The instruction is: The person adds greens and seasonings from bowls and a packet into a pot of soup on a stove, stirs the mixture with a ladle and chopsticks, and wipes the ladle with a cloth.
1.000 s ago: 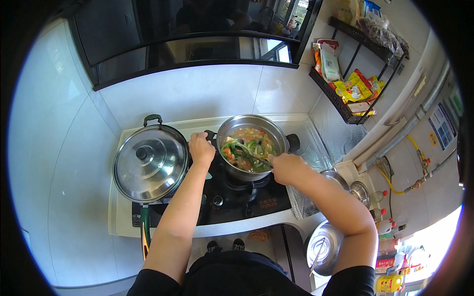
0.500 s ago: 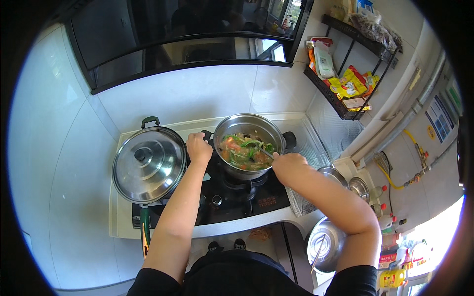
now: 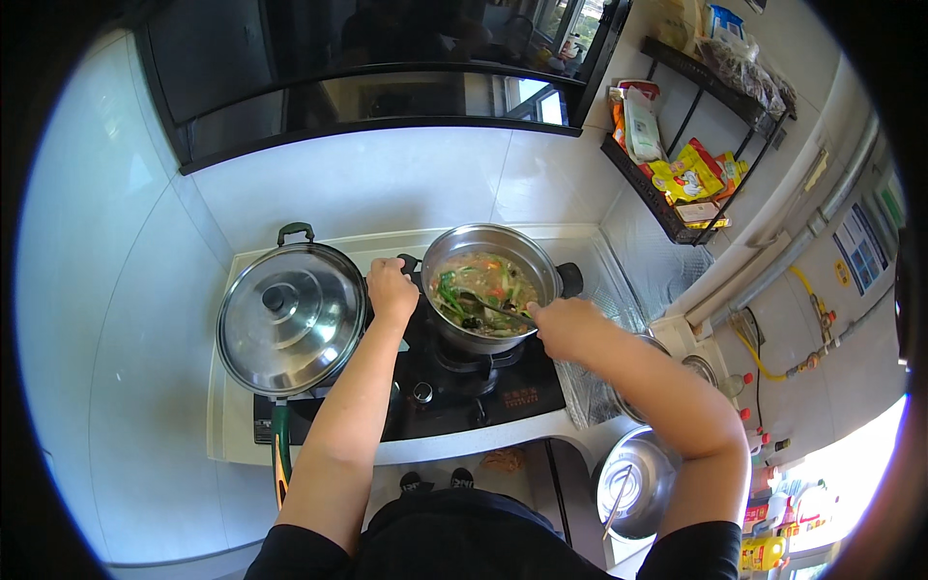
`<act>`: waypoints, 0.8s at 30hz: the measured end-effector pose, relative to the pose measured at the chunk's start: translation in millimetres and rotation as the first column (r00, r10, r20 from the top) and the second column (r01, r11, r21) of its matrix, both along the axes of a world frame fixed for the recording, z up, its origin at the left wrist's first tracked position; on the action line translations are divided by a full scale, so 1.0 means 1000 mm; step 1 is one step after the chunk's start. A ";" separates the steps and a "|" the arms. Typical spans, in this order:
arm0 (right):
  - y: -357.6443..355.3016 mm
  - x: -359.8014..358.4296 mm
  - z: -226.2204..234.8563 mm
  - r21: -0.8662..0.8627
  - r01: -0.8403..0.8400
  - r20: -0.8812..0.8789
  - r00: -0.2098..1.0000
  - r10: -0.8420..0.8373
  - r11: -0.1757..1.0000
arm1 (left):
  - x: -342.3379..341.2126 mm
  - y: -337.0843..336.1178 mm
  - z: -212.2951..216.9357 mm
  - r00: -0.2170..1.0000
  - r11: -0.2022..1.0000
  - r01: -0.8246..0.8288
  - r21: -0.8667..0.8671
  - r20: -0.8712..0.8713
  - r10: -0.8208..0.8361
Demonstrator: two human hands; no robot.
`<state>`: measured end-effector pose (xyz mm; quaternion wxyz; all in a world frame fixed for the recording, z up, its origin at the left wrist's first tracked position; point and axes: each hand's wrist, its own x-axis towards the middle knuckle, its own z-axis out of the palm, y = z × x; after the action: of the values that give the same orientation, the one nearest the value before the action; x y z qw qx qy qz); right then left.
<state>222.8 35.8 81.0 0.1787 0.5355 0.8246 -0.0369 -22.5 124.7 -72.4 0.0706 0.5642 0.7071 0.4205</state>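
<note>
Fingers of the right hand (image 3: 563, 327) curl round a spoon (image 3: 505, 311) in the right-side pot (image 3: 498, 242), the left hand (image 3: 391, 292) grips its left handle (image 3: 411, 263), and stirring seems underway, so the next push needs it steady.

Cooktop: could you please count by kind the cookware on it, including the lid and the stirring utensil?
Pan with green handle: 1
Lid, on that pan: 1
Uncovered pot with food: 1
Stirring utensil, in the right hand: 1
Total: 4
</note>
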 end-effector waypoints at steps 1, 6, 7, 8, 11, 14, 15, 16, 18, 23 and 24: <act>0.000 -0.001 -0.006 0.014 0.014 0.005 1.000 -0.014 1.000 | 0.000 0.000 0.001 1.000 1.000 0.003 -0.006 0.001 -0.003; 0.006 -0.002 -0.038 0.058 0.110 0.007 0.994 -0.111 0.992 | -0.002 0.003 -0.003 0.999 1.000 0.000 0.024 -0.041 0.001; 0.005 -0.002 -0.044 0.076 0.125 0.028 0.992 -0.127 0.989 | -0.003 0.003 -0.004 0.999 1.000 0.005 0.031 -0.045 -0.003; 0.003 -0.002 -0.050 0.095 0.140 0.049 0.988 -0.145 0.986 | -0.003 0.003 -0.004 0.999 0.999 0.005 0.032 -0.051 -0.004; 0.003 0.010 -0.065 0.105 0.224 0.074 0.970 -0.232 0.969 | 0.000 0.004 -0.005 0.998 0.999 0.012 0.032 -0.061 -0.010; -0.002 0.008 -0.042 -0.002 0.310 0.062 0.949 -0.310 0.951 | -0.001 0.004 -0.004 0.998 1.000 -0.001 0.020 -0.057 0.002; -0.002 0.012 -0.035 -0.027 0.279 0.098 0.956 -0.275 0.960 | 0.000 0.002 -0.001 0.999 1.000 -0.001 0.016 -0.054 0.002; -0.001 0.015 -0.025 -0.052 0.246 0.133 0.962 -0.237 0.968 | 0.001 0.001 0.001 0.999 1.000 -0.003 0.014 -0.050 0.004; 0.006 0.016 0.000 -0.199 0.203 0.145 0.974 -0.176 0.959 | -0.001 0.001 -0.001 0.999 1.000 -0.004 0.010 -0.038 0.004; 0.032 0.024 0.028 -0.535 0.330 -0.003 0.920 -0.393 0.778 | 0.000 0.002 -0.001 1.000 1.000 0.002 0.025 -0.015 -0.001; 0.040 0.036 0.023 -0.614 0.310 -0.045 0.904 -0.424 0.726 | 0.001 0.003 -0.001 1.000 1.000 0.008 0.030 -0.016 -0.007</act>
<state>258.6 75.4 104.4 0.2496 0.5997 0.6607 -0.3762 -21.4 127.5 -73.2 0.0582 0.5712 0.6991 0.4261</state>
